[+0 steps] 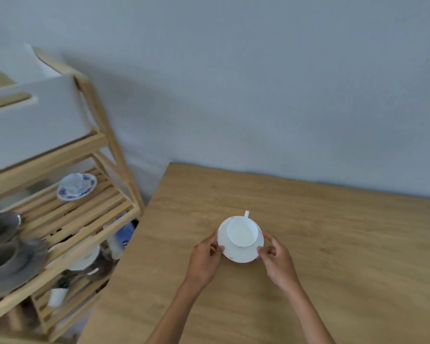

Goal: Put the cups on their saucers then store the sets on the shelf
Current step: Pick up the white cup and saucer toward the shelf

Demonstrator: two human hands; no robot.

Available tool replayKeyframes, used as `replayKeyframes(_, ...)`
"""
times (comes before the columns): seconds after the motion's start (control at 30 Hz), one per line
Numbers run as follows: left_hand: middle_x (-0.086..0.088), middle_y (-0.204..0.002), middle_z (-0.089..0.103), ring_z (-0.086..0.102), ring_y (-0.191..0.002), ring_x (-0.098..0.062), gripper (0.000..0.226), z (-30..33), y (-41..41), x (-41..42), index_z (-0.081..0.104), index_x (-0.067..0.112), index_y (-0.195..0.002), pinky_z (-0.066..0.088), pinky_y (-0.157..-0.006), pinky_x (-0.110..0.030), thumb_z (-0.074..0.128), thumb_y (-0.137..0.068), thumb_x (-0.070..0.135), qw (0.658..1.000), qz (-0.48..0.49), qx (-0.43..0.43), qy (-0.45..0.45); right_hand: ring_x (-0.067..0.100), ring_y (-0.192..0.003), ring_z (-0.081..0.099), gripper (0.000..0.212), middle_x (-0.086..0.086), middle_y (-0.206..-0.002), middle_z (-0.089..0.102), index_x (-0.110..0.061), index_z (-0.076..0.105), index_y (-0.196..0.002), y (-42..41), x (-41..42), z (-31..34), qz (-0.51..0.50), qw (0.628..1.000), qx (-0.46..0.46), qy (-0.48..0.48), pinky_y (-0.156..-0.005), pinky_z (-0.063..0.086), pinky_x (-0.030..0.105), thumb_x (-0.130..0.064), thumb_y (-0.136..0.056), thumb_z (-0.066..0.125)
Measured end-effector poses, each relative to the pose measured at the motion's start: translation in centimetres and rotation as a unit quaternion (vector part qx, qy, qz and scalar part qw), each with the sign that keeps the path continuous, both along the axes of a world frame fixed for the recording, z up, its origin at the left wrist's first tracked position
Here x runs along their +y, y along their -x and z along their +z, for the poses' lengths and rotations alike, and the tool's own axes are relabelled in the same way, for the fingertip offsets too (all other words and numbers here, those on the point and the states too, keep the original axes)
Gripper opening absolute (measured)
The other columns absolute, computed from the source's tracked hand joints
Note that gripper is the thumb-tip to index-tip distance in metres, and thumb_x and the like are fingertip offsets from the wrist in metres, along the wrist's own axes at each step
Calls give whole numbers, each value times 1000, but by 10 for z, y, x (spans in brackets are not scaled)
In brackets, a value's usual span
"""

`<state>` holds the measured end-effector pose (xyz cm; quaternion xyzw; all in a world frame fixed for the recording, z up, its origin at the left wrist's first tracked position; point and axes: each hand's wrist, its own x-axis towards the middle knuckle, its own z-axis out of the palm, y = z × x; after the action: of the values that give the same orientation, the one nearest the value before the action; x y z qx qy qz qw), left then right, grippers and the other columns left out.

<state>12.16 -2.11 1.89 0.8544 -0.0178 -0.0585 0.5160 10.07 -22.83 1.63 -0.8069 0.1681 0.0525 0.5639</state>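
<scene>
A white cup (241,232) stands upright on a white saucer (241,254) on the wooden table (333,244), its handle pointing away from me. My left hand (206,259) pinches the saucer's left rim. My right hand (278,259) pinches its right rim. To the left stands the wooden slatted shelf (85,219). On its middle level sit a blue-patterned cup and saucer (76,186) and two grey cup-and-saucer sets (8,259).
A white box (35,125) fills the shelf's upper level. A white cup set (85,256) and other blurred items lie on the lower levels. A grey wall runs behind the table. The table's left edge lies close to the shelf.
</scene>
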Motion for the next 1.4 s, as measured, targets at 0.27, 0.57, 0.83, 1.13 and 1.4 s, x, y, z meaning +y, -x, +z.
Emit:
replayKeyframes(0.27, 13, -74, 59, 52, -70, -1, 46, -5, 55, 142, 55, 46, -126, 40, -64, -8, 58, -95, 12, 992, 119, -30, 20, 22, -91, 70, 38, 15, -89, 73, -33, 59, -129, -3, 145, -10, 125, 992, -21, 10, -64, 49, 12, -16, -96, 64)
replayKeyframes(0.57, 14, -102, 65, 57, -89, 2, 45, -17, 84, 262, 50, 34, -140, 46, -76, -18, 58, -97, 19, 975, 223, -9, -15, 12, -79, 72, 38, 8, -79, 75, -31, 60, -130, -17, 281, -16, 232, 972, -10, 24, -59, 47, 9, -17, -95, 65)
replayKeyframes(0.83, 5, -93, 66, 63, -89, -14, 45, -21, 54, 331, 51, 30, -138, 50, -74, -22, 55, -96, 14, 966, 255, 16, -29, -2, -77, 64, 36, -6, -94, 69, -28, 59, -127, -66, 359, -9, 306, 949, -21, 78, -69, 50, 24, -12, -94, 63)
replayKeyframes(1.13, -2, -95, 68, 67, -86, -21, 45, -53, -2, 367, 51, 26, -139, 59, -79, -43, 56, -95, 18, 949, 303, 56, -70, 20, -94, 70, 44, 3, -107, 71, -28, 49, -138, -131, 414, -36, 349, 924, 33, 151, -86, 58, 45, -21, -95, 57)
replayKeyframes(1.4, -5, -121, 68, 64, -104, -24, 45, -70, -37, 380, 49, 23, -141, 56, -88, -41, 56, -97, 17, 935, 324, 99, -108, 20, -90, 69, 40, -4, -93, 67, -26, 52, -132, -161, 436, -58, 345, 922, 56, 168, -84, 57, 43, -17, -93, 58)
